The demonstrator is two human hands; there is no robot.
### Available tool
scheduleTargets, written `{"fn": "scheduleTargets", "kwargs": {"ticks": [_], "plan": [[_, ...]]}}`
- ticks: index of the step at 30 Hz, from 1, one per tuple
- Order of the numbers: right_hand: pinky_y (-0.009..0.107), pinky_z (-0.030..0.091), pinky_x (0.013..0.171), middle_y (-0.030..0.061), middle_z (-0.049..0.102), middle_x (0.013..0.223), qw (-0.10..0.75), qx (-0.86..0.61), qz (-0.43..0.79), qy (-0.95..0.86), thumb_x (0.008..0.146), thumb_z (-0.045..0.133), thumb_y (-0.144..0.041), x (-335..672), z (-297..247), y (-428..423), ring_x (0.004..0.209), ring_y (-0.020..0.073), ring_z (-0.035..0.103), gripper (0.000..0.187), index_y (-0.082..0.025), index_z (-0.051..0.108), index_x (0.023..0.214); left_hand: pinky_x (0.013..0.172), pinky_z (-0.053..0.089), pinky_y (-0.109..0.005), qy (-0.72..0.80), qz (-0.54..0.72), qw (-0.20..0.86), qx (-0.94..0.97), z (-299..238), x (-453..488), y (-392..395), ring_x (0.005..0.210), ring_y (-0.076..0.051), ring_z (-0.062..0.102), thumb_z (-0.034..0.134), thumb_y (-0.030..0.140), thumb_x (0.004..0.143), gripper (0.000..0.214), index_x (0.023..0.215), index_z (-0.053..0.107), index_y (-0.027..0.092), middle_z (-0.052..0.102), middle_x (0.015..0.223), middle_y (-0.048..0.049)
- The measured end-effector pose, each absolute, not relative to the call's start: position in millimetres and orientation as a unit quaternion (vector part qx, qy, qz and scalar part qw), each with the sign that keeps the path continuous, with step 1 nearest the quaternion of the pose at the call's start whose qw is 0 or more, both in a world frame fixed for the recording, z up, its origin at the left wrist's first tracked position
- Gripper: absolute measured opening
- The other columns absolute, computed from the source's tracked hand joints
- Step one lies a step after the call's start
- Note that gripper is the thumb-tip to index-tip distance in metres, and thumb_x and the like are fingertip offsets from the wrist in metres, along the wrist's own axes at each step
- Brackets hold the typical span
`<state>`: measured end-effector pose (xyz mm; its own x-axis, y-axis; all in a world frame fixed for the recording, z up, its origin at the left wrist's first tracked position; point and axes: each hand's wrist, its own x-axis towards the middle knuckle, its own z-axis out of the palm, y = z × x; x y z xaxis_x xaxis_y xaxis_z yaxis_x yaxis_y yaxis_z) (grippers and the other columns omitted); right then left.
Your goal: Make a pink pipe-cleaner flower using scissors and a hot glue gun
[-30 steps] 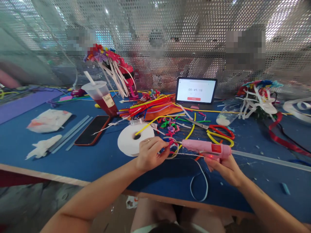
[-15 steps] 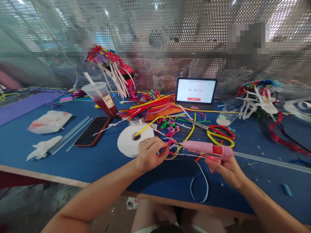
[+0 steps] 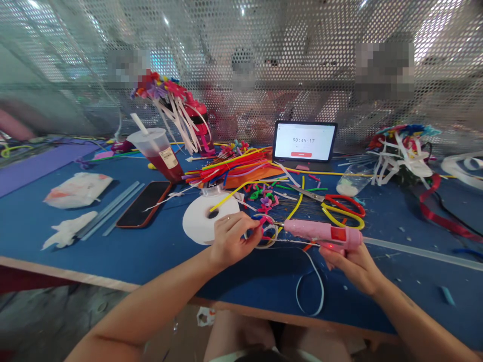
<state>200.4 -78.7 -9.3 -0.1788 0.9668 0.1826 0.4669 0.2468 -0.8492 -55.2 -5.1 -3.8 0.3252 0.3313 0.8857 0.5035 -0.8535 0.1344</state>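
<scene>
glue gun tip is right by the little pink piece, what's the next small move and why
Probably ease the glue gun a touch left so its nozzle meets the pink piece, then squeeze a dab. The right hand aims the nozzle at it, tip just short, and the left hand pinches the piece steady over the table.

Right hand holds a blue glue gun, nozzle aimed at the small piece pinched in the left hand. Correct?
Not quite: the glue gun is pink, not blue. The head view shows the right hand holding it, nozzle aimed at the small piece pinched in the left hand.
</scene>
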Motion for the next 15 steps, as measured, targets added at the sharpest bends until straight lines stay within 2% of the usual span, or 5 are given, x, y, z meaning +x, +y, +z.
{"fn": "scheduleTargets", "kwargs": {"ticks": [4,7,15], "plan": [[0.020,0.034,0.042,-0.0017,0.048,0.047,0.351,-0.526,0.332,-0.700,0.083,0.052,-0.046,199.0,-6.0,-78.6,0.044,0.0092,0.042,0.038,-0.018,0.050,0.057,0.052,0.045,-0.019,-0.252,-0.527,0.080,-0.807,-3.5,-55.8,-4.3,0.054,-0.009,0.058,0.064,0.011,0.072,0.010,0.076,0.057,0.016,0.062,0.061,0.0007],[0.020,0.036,0.042,-0.0017,0.049,0.048,0.343,-0.534,0.325,-0.700,0.082,0.054,-0.047,199.9,-7.3,-78.3,0.046,0.0103,0.044,0.033,-0.018,0.057,0.065,0.052,0.044,-0.019,-0.250,-0.534,0.076,-0.804,-3.8,-56.5,-3.3,0.054,-0.008,0.057,0.065,0.009,0.071,0.012,0.076,0.057,0.016,0.062,0.061,0.0010],[0.024,0.039,0.043,0.0009,0.052,0.048,0.403,-0.516,0.318,-0.686,0.082,0.053,-0.050,202.7,-7.0,-77.9,0.045,0.0132,0.048,0.035,-0.019,0.066,0.076,0.053,0.046,-0.019,-0.250,-0.522,0.089,-0.810,-5.5,-55.4,-3.7,0.054,-0.009,0.059,0.065,0.011,0.072,0.011,0.075,0.057,0.017,0.063,0.062,0.0009]]}}
